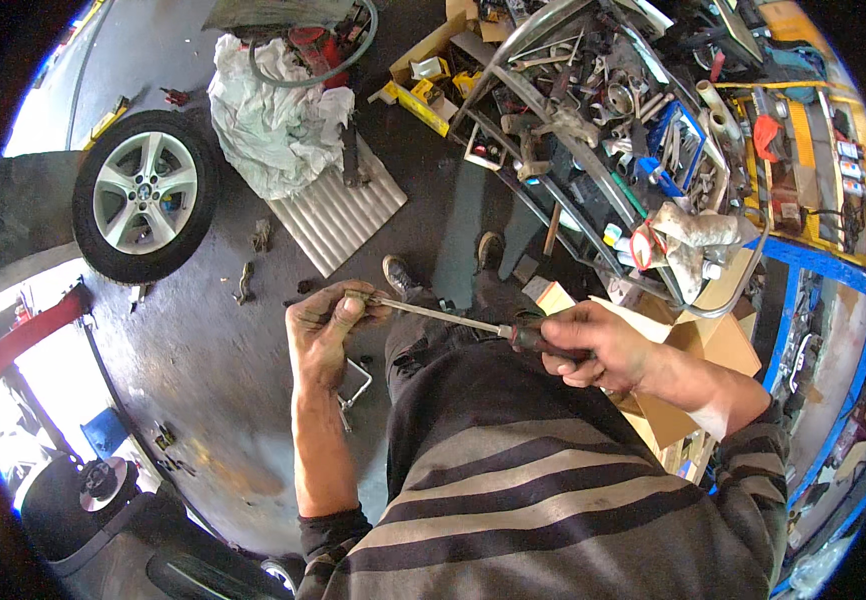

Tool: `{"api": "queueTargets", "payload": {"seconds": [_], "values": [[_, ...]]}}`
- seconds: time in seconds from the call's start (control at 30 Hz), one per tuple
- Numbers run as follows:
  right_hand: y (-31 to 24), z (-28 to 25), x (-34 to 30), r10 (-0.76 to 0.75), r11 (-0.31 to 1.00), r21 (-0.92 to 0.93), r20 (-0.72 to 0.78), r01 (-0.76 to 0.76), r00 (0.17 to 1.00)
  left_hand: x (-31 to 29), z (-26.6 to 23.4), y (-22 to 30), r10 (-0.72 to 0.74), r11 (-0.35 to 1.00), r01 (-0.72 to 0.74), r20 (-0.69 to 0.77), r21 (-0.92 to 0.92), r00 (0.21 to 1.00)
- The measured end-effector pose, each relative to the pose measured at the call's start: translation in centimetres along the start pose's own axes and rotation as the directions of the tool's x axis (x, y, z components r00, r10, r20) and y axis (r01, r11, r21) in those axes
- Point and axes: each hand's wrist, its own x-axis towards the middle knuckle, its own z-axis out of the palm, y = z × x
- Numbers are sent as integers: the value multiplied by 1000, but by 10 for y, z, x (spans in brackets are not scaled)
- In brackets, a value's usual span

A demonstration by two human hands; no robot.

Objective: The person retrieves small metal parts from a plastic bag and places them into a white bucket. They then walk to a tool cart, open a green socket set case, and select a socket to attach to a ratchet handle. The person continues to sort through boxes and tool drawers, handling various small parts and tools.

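Note:
My right hand (601, 345) is wrapped round the dark handle of a long screwdriver (445, 316). Its metal shaft runs leftward across my body to my left hand (325, 328). There, thumb and fingers pinch a small dirty metal part (363, 297) at the screwdriver's tip. What kind of part it is cannot be made out, since my fingers cover most of it. Below the left hand, a bent metal bar (357, 385) shows beside my forearm, low over the floor.
A wheel (145, 194) stands at the left. Crumpled white cloth (278, 120) lies by a ridged grey mat (343, 215). A cart (593, 150) crowded with tools is at the far right, an open cardboard box (698, 345) near my right arm. Dark car bodywork (183, 560) fills the lower left.

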Motion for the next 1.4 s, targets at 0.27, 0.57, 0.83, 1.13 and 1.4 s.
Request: {"api": "queueTargets", "payload": {"seconds": [0.27,0.57,0.83,1.13,1.4], "values": [[21,35,38,-772,-150,-935,314,321,553,-2,-39,-14,-192,981,192,2,-13,981],[38,55,26,-693,314,-847,104,428,713,-10,-53,6,-91,995,83,159,55,983],[28,36,21,-348,863,-433,-136,261,928,-5,-29,-2,-19,989,38,134,-140,991],[39,27,17,-736,-580,-813,549,49,395,16,6,-15,30,982,-32,-13,-188,999],[37,24,-5,-781,-477,-837,544,269,307,7,10,23,246,968,-247,52,31,968]]}}
